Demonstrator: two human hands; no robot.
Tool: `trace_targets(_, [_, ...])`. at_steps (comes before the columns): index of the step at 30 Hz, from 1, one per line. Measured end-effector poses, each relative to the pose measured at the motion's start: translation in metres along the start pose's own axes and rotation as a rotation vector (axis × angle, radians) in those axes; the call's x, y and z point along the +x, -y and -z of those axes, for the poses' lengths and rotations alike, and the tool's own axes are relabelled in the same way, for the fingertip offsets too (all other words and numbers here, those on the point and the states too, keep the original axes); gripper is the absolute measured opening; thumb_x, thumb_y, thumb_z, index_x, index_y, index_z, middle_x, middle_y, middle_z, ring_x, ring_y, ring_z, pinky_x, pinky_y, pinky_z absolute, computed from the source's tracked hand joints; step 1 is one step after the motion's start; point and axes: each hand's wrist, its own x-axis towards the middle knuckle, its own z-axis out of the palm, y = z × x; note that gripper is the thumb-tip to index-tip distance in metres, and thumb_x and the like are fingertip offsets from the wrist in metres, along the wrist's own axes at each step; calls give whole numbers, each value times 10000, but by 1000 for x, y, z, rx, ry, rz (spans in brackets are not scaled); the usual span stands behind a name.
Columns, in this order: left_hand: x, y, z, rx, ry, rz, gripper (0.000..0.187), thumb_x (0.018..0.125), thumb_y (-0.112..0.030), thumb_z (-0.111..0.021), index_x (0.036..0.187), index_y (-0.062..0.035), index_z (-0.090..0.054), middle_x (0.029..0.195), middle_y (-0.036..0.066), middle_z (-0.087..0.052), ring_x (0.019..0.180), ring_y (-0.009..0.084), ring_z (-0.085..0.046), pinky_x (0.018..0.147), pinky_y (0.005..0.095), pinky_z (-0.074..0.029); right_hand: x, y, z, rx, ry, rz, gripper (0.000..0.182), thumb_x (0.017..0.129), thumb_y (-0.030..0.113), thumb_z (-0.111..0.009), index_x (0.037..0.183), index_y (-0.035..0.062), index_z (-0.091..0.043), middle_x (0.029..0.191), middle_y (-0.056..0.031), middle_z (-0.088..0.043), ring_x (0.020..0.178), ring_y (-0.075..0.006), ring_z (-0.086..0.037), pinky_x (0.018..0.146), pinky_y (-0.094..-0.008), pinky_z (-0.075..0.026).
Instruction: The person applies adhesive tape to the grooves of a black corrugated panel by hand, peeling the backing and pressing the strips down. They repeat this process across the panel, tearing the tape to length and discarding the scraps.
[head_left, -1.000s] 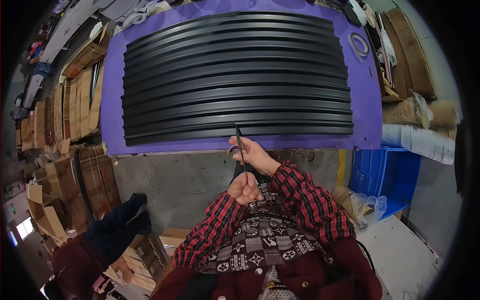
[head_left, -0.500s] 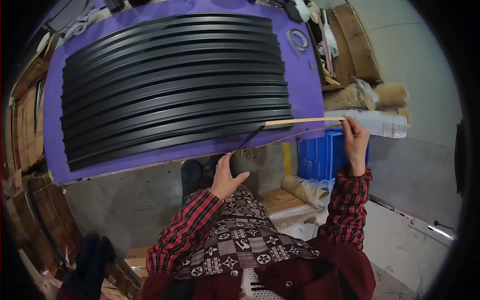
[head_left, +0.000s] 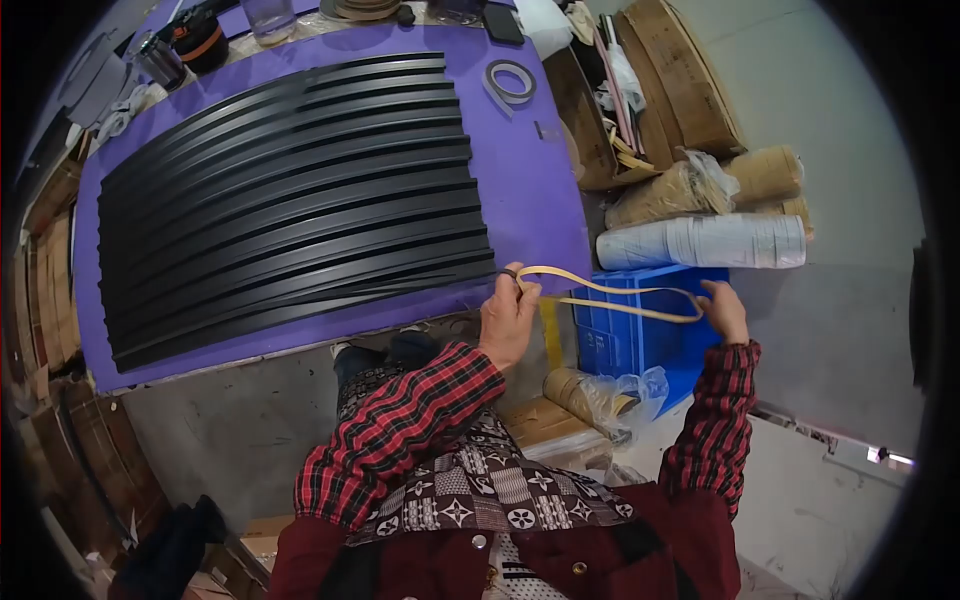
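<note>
Black ribbed strips (head_left: 290, 210) lie side by side on the purple table top. At their near right corner my left hand (head_left: 507, 325) is closed in a pinch on a thin tan strip (head_left: 600, 287), with a short dark end showing at the fingertips. The tan strip runs rightward in a long loop past the table edge, over the blue bin. My right hand (head_left: 727, 312) is at the loop's far end, fingers curled round the strip just above the bin's right side.
A blue plastic bin (head_left: 610, 345) stands below the table's right corner. Wrapped rolls (head_left: 700, 242) and cardboard (head_left: 690, 90) lie to the right. A grey tape coil (head_left: 510, 83), a phone (head_left: 503, 24) and a dark jar (head_left: 200, 42) are on the table's far side.
My left hand has moved right and up to the near right corner of the black strips. The tan strip has gone from taut to a slack loop. The view has shifted right.
</note>
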Motion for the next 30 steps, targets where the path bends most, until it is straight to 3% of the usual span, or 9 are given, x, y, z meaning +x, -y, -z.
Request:
trace_targets(2, [7,12,-8,70,-77,-51,295,828,-131,-470,1064,27,-394,815,119,-591,729,243,-590,624,324,-458,-1,116,41,313,-312,327,377,698,128,-594,1044,10,-502,1063,-147,-488,961,-318,-484,788,-385,-412])
trace_targets(6, [14,55,-30,181,-144,-332,249,785,-113,-482,990,18,-425,714,151,-533,744,323,-541,641,373,-426,0,280,44,439,-312,984,407,693,147,-588,1073,52,-478,1107,-136,-464,1026,-315,-432,837,-373,-375])
trace_targets(7, [14,66,-32,62,-140,-278,238,770,-115,-497,954,22,-435,745,173,-523,788,340,-525,659,390,-417,12,291,27,435,-294,990,322,709,149,-577,1004,37,-511,967,-132,-533,900,-313,-499,751,-377,-411])
trace_targets(9, [12,26,-6,580,420,127,246,750,-111,-517,930,40,-442,836,202,-520,850,352,-498,714,397,-407,27,291,3,428,167,879,259,711,133,-575,941,20,-534,783,-129,-565,729,-326,-535,628,-377,-429])
trace_targets(10, [6,31,2,578,407,143,246,750,-111,-517,930,40,-442,836,202,-520,850,352,-498,714,397,-407,29,289,-10,667,116,932,170,746,98,-557,889,6,-546,641,-90,-545,565,-230,-532,517,-312,-411])
trace_targets(14, [-27,67,51,430,-140,-318,241,739,-121,-549,938,10,-514,817,171,-557,777,328,-537,691,361,-438,22,281,-34,1058,482,589,120,777,71,-536,872,-1,-545,636,-13,-516,552,-104,-476,501,-231,-378])
trace_targets(16, [-32,55,136,615,-348,-244,140,737,-92,-566,852,-12,-562,806,137,-558,724,276,-550,647,323,-443,24,279,-54,1329,580,432,120,783,51,-540,889,-2,-554,624,3,-481,576,-51,-434,506,-195,-365])
trace_targets(20, [-52,71,297,832,-963,-193,133,769,-67,-571,899,-58,-596,784,71,-442,675,183,-464,606,271,-399,32,287,-77,1260,213,434,101,751,60,-578,820,-13,-568,625,5,-486,559,-50,-424,507,-198,-366])
trace_targets(30, [-61,101,403,526,-729,-52,105,742,-61,-618,842,-28,-625,822,0,-437,749,73,-459,666,181,-381,44,284,-102,1233,99,221,56,751,47,-591,765,-3,-569,615,34,-511,581,-19,-431,523,-160,-358])
